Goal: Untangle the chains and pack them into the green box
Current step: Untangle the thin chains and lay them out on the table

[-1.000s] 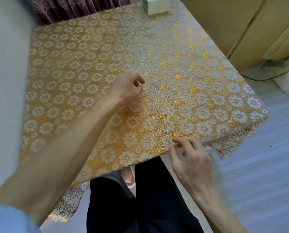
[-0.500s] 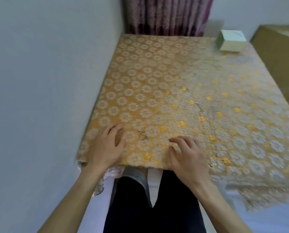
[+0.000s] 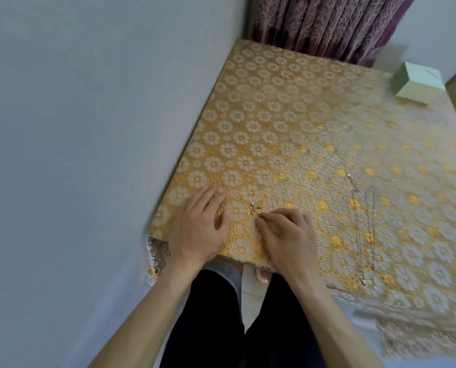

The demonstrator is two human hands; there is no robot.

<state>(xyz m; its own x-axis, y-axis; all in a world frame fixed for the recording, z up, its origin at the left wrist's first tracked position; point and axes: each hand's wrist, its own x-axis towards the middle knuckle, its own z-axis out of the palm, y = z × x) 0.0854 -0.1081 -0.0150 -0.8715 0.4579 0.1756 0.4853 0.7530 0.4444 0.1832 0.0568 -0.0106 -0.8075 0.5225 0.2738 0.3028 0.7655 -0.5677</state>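
— So, where are the chains?
— A small tangled chain [image 3: 254, 207] lies on the flower-patterned surface [image 3: 261, 115] near its front edge, between the two hands. A long chain [image 3: 365, 224] lies stretched out well to the right of them.
— And the hands?
— The left hand [image 3: 197, 227] rests flat on the cloth, fingers straight, holding nothing. The right hand [image 3: 285, 235] has its fingers curled, tips just beside the tangle; I cannot tell whether they pinch it.
— The green box [image 3: 418, 85]?
— At the far right corner, well apart from both chains.

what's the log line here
left hand flat on cloth | right hand at small tangle | chain laid out | green box far
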